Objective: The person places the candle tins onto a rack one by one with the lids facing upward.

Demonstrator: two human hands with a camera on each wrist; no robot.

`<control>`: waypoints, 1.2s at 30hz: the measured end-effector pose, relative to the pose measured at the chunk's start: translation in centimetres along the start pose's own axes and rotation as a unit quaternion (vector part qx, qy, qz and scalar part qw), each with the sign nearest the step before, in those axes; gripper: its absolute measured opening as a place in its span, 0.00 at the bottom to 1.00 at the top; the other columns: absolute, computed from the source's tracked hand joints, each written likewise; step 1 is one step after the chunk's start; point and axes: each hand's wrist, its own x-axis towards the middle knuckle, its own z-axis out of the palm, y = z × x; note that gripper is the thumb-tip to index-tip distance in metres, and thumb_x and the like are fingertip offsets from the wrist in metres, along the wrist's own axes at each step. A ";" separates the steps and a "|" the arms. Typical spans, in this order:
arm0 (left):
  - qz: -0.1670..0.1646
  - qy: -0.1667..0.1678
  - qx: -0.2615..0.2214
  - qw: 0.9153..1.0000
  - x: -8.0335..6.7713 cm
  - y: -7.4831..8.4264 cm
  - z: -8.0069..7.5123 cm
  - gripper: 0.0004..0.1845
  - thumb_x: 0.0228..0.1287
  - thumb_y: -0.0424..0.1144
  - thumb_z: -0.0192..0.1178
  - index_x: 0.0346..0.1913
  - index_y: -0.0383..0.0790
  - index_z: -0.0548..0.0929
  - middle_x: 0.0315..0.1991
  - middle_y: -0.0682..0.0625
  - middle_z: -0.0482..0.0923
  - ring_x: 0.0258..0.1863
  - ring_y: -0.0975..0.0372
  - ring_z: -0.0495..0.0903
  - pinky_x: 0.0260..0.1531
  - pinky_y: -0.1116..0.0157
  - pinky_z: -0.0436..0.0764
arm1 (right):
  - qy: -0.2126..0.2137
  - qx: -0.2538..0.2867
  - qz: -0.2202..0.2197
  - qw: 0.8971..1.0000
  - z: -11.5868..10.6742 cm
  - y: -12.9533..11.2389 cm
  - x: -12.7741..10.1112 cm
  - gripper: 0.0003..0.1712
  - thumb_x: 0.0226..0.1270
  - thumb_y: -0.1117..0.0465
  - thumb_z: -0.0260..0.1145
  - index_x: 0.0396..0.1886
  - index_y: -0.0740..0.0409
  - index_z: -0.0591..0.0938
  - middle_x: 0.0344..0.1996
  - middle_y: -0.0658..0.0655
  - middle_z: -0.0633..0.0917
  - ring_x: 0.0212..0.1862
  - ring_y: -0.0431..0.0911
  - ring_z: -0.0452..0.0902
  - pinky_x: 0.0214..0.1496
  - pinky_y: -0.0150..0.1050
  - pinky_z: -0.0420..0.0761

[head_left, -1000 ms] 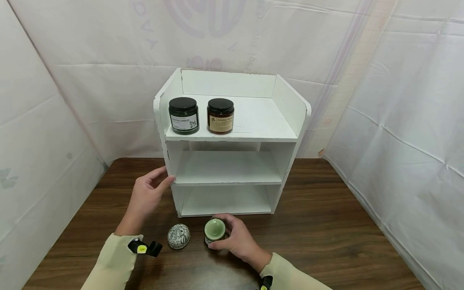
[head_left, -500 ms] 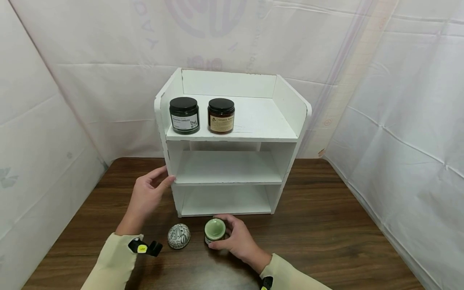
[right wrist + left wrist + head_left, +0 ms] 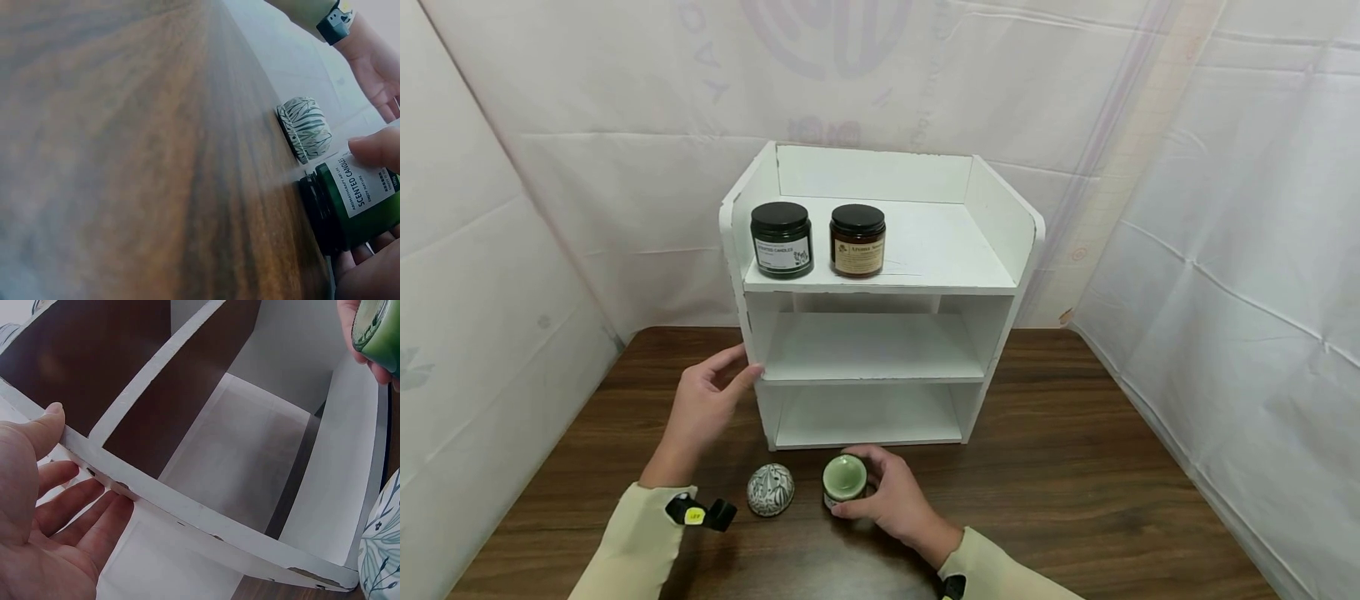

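Note:
My right hand (image 3: 895, 500) grips a green glass scented candle jar (image 3: 844, 477) on the table, in front of the white shelf unit (image 3: 872, 346). In the right wrist view the jar stands upside down, its black lid (image 3: 320, 215) toward the wood and the thumb on its white label. My left hand (image 3: 700, 408) holds the front edge of the unit's left side panel; the left wrist view shows the thumb on the edge and the fingers (image 3: 103, 531) against the outer face. Between both forearms sits a small rounded leaf-patterned tin (image 3: 771, 489), touched by neither hand.
Two black-lidded candle jars stand on the top shelf: a dark green one (image 3: 782, 240) at the left, and an amber one (image 3: 857, 242) beside it. Dark wood table (image 3: 1075, 467) lies around the unit. White cloth walls (image 3: 1210, 208) enclose the back and sides.

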 end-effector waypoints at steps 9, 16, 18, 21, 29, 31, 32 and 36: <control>0.001 -0.002 0.000 1.000 0.0 -0.1 0.0 0.29 0.73 0.49 0.64 0.70 0.38 0.76 0.65 0.40 0.80 0.52 0.80 0.78 0.46 0.83 0.78 | -0.003 0.003 -0.006 1.000 0.1 -0.3 -0.3 0.42 0.47 0.73 0.82 0.65 0.67 0.76 0.57 0.61 0.83 0.53 0.47 0.83 0.55 0.31 0.79; 0.002 -0.001 0.003 1.000 0.0 -0.1 0.0 0.29 0.73 0.49 0.64 0.70 0.39 0.76 0.65 0.40 0.80 0.51 0.82 0.77 0.46 0.83 0.78 | 0.000 0.008 -0.012 1.000 0.0 -0.6 -0.3 0.42 0.46 0.74 0.82 0.65 0.68 0.76 0.57 0.62 0.83 0.53 0.46 0.83 0.55 0.31 0.80; 0.004 0.000 0.002 1.000 0.0 -0.1 0.0 0.29 0.73 0.49 0.64 0.70 0.38 0.76 0.65 0.40 0.80 0.51 0.83 0.77 0.46 0.83 0.78 | -0.001 0.008 -0.011 1.000 0.0 -0.7 -0.3 0.42 0.46 0.74 0.82 0.65 0.68 0.76 0.57 0.62 0.83 0.52 0.46 0.83 0.55 0.31 0.80; 0.007 0.000 0.001 1.000 0.0 -0.2 0.0 0.29 0.73 0.49 0.64 0.70 0.38 0.76 0.65 0.39 0.80 0.51 0.83 0.77 0.46 0.83 0.77 | -0.001 0.003 -0.012 1.000 -0.1 -0.8 -0.3 0.43 0.47 0.74 0.82 0.65 0.69 0.76 0.57 0.63 0.83 0.52 0.45 0.83 0.55 0.31 0.80; 0.007 -0.001 -0.001 1.000 0.0 -0.1 0.0 0.29 0.73 0.48 0.64 0.70 0.38 0.76 0.65 0.39 0.79 0.52 0.80 0.78 0.46 0.83 0.78 | -0.005 -0.001 -0.019 1.000 -0.1 -1.1 -0.3 0.42 0.46 0.73 0.82 0.65 0.69 0.76 0.57 0.63 0.84 0.51 0.43 0.83 0.56 0.30 0.80; 0.006 -0.001 -0.001 1.000 0.0 -0.1 0.0 0.29 0.73 0.48 0.64 0.70 0.38 0.76 0.65 0.39 0.80 0.52 0.79 0.78 0.46 0.83 0.78 | -0.008 0.002 -0.021 1.000 -0.2 -1.1 -0.4 0.43 0.46 0.73 0.82 0.65 0.69 0.76 0.56 0.63 0.84 0.51 0.43 0.83 0.56 0.30 0.80; 0.006 -0.001 -0.001 1.000 0.0 -0.1 0.0 0.29 0.73 0.48 0.64 0.70 0.38 0.76 0.65 0.40 0.80 0.52 0.79 0.78 0.46 0.83 0.78 | -0.010 0.004 -0.022 1.000 -0.2 -1.1 -0.4 0.43 0.46 0.73 0.82 0.64 0.69 0.76 0.56 0.63 0.84 0.51 0.43 0.83 0.57 0.30 0.80; 0.006 0.001 -0.003 1.000 0.0 0.0 0.0 0.29 0.73 0.48 0.64 0.70 0.38 0.76 0.64 0.39 0.80 0.52 0.78 0.79 0.46 0.82 0.78 | -0.015 0.008 -0.027 0.999 -0.3 -1.3 -0.5 0.43 0.45 0.73 0.82 0.64 0.70 0.76 0.56 0.62 0.84 0.51 0.41 0.83 0.57 0.30 0.80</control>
